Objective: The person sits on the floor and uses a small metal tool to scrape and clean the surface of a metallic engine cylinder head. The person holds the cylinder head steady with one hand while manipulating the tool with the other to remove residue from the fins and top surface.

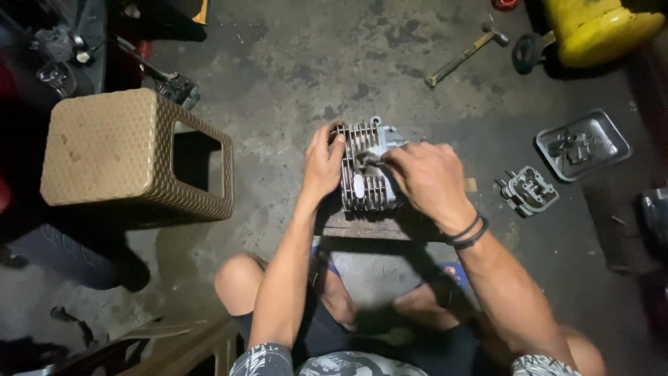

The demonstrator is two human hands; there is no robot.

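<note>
Left hand (321, 166) clasping finned engine cylinder (367, 167) at its nine o'clock side, right hand (428, 177) fingers pinched together on its top, hammer (465, 54) at one o'clock

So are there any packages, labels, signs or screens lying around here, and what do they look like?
No labels, signs or screens show.
Yellow container: top right on the floor, rounded plastic, the nearest thing to a package.
Metal tray: right of the hands, grey, rectangular, holding small parts.

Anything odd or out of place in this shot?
Nothing looks damaged or spilled. The left hand steadies a finned engine part on a wooden block while the right hand works on it. A hammer lies loose on the stained floor.
</note>
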